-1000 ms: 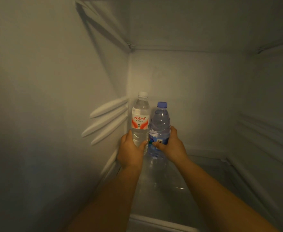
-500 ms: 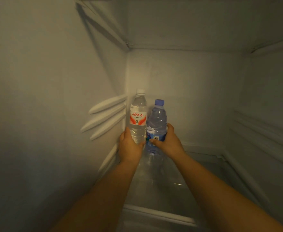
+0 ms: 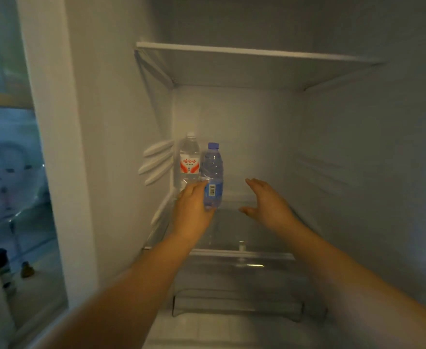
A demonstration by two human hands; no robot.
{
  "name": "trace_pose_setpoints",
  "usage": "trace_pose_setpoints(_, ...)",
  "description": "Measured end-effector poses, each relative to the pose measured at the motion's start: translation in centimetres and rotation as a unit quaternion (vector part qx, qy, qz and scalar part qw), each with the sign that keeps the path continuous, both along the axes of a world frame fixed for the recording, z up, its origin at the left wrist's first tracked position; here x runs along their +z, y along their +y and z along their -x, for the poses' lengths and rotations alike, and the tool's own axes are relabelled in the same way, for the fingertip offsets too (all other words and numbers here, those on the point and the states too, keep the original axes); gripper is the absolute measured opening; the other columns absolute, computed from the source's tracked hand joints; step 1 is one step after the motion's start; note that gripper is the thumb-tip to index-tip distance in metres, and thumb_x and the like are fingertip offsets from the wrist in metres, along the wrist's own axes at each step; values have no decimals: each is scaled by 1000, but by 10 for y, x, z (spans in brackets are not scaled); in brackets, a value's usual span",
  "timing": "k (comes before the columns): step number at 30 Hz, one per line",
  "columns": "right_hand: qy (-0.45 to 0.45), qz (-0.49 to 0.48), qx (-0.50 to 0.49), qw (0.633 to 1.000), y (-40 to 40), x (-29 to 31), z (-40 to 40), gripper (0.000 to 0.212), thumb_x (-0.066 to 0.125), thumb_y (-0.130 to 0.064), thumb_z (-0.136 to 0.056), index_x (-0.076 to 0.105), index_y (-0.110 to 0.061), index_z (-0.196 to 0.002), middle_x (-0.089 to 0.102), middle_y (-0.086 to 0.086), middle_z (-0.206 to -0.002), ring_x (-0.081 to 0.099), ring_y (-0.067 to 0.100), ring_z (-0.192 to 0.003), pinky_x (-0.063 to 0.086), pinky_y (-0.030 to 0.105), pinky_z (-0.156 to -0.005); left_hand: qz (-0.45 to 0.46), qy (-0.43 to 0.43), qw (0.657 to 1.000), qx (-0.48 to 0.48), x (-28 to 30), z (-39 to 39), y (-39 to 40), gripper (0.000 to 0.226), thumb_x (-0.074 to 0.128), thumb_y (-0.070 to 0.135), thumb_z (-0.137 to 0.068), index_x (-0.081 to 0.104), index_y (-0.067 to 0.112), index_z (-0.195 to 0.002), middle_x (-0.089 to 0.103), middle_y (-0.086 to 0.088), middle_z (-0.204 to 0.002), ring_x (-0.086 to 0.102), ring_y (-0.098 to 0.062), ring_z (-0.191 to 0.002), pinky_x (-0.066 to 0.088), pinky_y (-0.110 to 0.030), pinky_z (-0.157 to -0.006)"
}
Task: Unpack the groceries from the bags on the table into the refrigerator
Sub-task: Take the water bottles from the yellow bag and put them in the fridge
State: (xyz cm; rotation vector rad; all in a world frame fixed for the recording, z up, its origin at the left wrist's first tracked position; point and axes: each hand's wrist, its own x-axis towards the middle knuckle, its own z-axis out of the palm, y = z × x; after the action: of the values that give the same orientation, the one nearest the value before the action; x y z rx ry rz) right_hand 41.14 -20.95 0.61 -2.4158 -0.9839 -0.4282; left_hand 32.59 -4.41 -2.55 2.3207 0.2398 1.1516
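Two bottles (image 3: 208, 172) stand on the fridge shelf (image 3: 244, 230) at 10 o'clock; your left hand (image 3: 191, 210) and right hand (image 3: 267, 202) have fingers apart, empty; bags unseen.

A home kitchen: open refrigerator (image 3: 232, 109) with glass shelf (image 3: 244, 56) and water bottles (image 3: 213, 172).

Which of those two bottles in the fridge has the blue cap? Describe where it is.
Look at the glass shelf inside the refrigerator, toward its back left corner. Two water bottles stand there side by side; the blue-capped bottle is the right one, shorter, unlike the white-capped bottle with its red label.
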Motion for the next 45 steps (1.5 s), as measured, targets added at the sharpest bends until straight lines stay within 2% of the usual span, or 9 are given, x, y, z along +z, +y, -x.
trace_pose_setpoints(4, -27, -26, -8, 999, -36, -4, 51, 75, 73, -22, -79, 35, -13, -143, 34, 14, -147, 35, 27, -134, 25, 29, -109, -59, 22, 998, -23, -4, 45, -17, 62, 77, 16, -72, 52, 11, -128, 55, -11, -125, 53, -29, -111, 43, -36, -92)
trace_pose_setpoints(11, -50, -45, -56, 996, -96, -27, 165, 75, 77, -17, -72, 43, -12, -138, 45, 11, -139, 43, 28, -128, 34, 31, -105, -77, 90, 989, -87, -22, 150, -66, 65, 68, 26, -83, 39, 20, -140, 41, 2, -141, 41, -18, -127, 36, -30, -103)
trace_pose_setpoints(17, -11, -18, -105, 994, -153, -63, 272, 76, 75, -26, -77, 36, -19, -143, 38, 3, -145, 37, 20, -132, 25, 19, -104, -96, 117, 978, -142, -66, 224, -118, 64, 67, 34, -82, 39, 26, -139, 44, 2, -138, 42, -20, -126, 38, -35, -102)
trace_pose_setpoints(23, 67, -42, -180, 980, -227, -110, 381, 74, 72, -31, -79, 35, -25, -143, 35, -2, -146, 35, 16, -133, 29, 28, -108, -82, 163, 951, -249, -120, 302, -193, 65, 72, 29, -80, 43, 19, -137, 45, -2, -139, 42, -20, -127, 30, -29, -105)
trace_pose_setpoints(27, 93, -33, -237, 967, -283, -148, 447, 74, 70, -33, -80, 33, -27, -143, 32, -3, -148, 32, 15, -135, 29, 30, -109, -81, 200, 931, -295, -153, 338, -245, 66, 75, 26, -76, 46, 16, -135, 48, -6, -136, 45, -23, -125, 35, -36, -106)
trace_pose_setpoints(34, 148, -47, -329, 931, -406, -192, 546, 74, 70, -33, -80, 33, -26, -144, 33, -1, -148, 32, 17, -135, 29, 29, -108, -85, 259, 880, -388, -186, 401, -373, 62, 71, 26, -81, 43, 19, -137, 45, -1, -137, 41, -16, -126, 28, -21, -100)
trace_pose_setpoints(38, 170, -75, -374, 909, -493, -213, 610, 74, 73, -32, -78, 37, -23, -142, 37, 4, -146, 36, 18, -133, 29, 26, -106, -118, 255, 855, -436, -202, 440, -470, 61, 73, 27, -78, 48, 16, -133, 51, -4, -132, 46, -21, -122, 37, -33, -102)
trace_pose_setpoints(40, 179, -80, -389, 900, -538, -222, 640, 73, 73, -31, -78, 38, -21, -141, 38, 4, -145, 35, 18, -133, 28, 23, -105, -127, 250, 847, -451, -206, 462, -521, 61, 71, 29, -80, 46, 18, -134, 50, -3, -133, 45, -18, -123, 38, -33, -101)
trace_pose_setpoints(45, 185, -74, -427, 882, -640, -236, 694, 73, 75, -31, -76, 42, -16, -139, 45, 6, -141, 40, 20, -130, 34, 31, -105, -122, 258, 823, -491, -219, 506, -629, 60, 69, 30, -83, 43, 20, -137, 47, -1, -137, 42, -17, -126, 37, -32, -102)
